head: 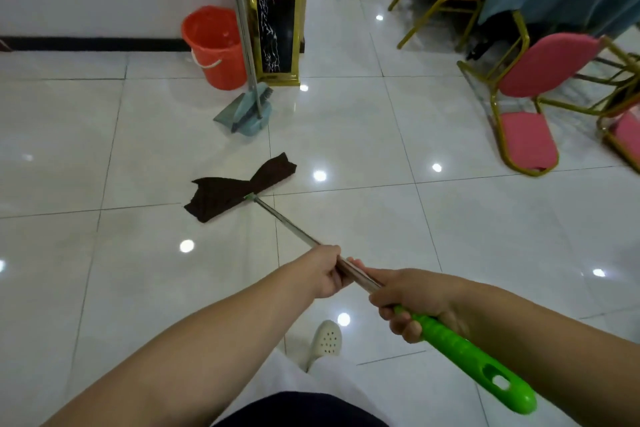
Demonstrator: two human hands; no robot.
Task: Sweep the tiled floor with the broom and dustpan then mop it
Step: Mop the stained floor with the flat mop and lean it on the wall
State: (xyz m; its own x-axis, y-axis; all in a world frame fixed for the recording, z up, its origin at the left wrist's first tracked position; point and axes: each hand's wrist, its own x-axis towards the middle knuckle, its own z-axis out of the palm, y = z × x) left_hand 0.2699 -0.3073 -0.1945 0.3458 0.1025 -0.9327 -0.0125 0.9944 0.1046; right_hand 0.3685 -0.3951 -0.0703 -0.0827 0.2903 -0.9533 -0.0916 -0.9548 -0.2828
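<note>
Mopping step in hand. Left hand [323, 272] and right hand [408, 302] both have fingers wrapped round the mop [239, 189] pole; head flat on floor [346, 121]. Broom [249, 45] and dustpan [242, 114] parked by wall. Next: draw strokes across tiles.

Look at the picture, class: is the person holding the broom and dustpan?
No: both the left hand and right hand grip the mop handle, while the broom and dustpan stand by the orange bucket.
</note>
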